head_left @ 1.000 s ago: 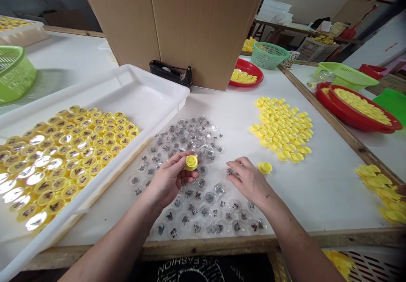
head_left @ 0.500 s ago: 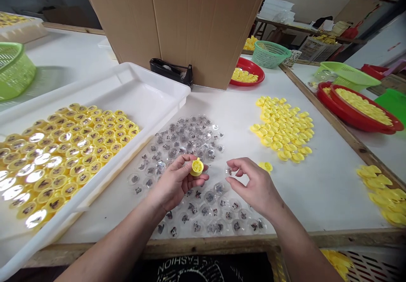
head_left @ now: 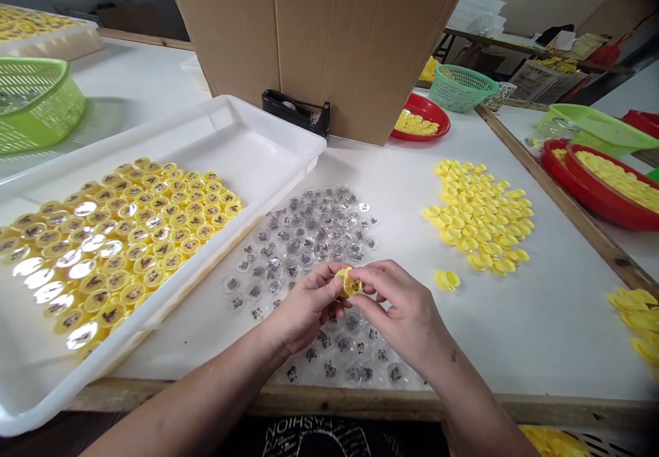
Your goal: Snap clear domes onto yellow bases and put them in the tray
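Observation:
My left hand [head_left: 305, 309] pinches a small round yellow plastic cup [head_left: 344, 280] with a little tab on its rim. A clear disc [head_left: 355, 285] with a tiny printed figure lies against the cup's open face. The thumb and fingers of my right hand [head_left: 409, 302] close on the disc's edge; whether it is fully seated I cannot tell. Under and around both hands many loose clear printed discs [head_left: 322, 227] are spread on the white table. To the right lie a heap of yellow cups [head_left: 481, 217] and a small separate clump of yellow cups [head_left: 447, 280].
At left a white tray [head_left: 272, 138] holds rows of covered yellow cups. A cardboard box [head_left: 319, 45] stands behind, with a black tape dispenser [head_left: 296, 110] before it. Red plates [head_left: 443, 108], a teal basket [head_left: 460, 88] and a wooden strip [head_left: 556, 189] lie right; a green basket [head_left: 41, 110] left.
My right hand has brought the clear printed disc leftward to the yellow cup in my left hand. Both hands now meet. The view has turned slightly left.

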A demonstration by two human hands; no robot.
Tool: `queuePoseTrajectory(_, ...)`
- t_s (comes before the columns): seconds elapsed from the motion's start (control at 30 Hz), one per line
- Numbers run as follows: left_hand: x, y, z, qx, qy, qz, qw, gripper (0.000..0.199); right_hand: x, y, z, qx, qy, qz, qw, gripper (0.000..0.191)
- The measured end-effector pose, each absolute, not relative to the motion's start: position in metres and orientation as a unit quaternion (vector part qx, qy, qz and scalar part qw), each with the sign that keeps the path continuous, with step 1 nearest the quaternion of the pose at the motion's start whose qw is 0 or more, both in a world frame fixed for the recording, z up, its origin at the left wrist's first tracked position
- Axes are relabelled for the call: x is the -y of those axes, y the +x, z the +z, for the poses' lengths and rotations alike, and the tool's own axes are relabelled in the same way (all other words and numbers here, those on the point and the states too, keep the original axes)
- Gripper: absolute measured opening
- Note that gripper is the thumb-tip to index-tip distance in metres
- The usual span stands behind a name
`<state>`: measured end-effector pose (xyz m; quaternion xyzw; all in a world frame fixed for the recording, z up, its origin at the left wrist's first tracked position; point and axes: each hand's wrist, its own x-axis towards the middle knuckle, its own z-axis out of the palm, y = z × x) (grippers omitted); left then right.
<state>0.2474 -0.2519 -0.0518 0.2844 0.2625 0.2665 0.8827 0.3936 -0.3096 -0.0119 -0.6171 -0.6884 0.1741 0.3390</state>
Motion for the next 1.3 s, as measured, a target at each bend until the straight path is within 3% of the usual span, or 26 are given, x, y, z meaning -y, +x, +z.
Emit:
queuePoseTrajectory(0.37, 0.251, 0.247, -0.050, -0.245, 0.274, 0.279, 0.887, 0.023, 0.311, 0.388, -0.013, 0.649, -0.650, 0.148, 0.366, 0.028)
queuePoseTrajectory(0.73, 0.254, 0.248, -0.055, -0.240, 0.314, 0.281, 0.875, 0.032, 0.314, 0.395, -0.008, 0.627, -0.648, 0.249, 0.353, 0.030)
queuePoseTrajectory(0.87, 0.255, 0.249, -0.055, -0.249, 0.316, 0.285, 0.870, 0.030, 0.314, 0.393, -0.007, 0.616, -0.650, 0.257, 0.363, 0.022)
queuePoseTrajectory(1.13, 0.252, 0.247, -0.056, -0.262, 0.341, 0.280, 0.858, 0.030, 0.315, 0.393, -0.018, 0.672, -0.643, 0.128, 0.345, 0.023)
queuePoseTrajectory(1.3, 0.254, 0.248, -0.055, -0.267, 0.344, 0.292, 0.852, 0.030, 0.315, 0.392, -0.016, 0.687, -0.629, 0.124, 0.343, 0.024)
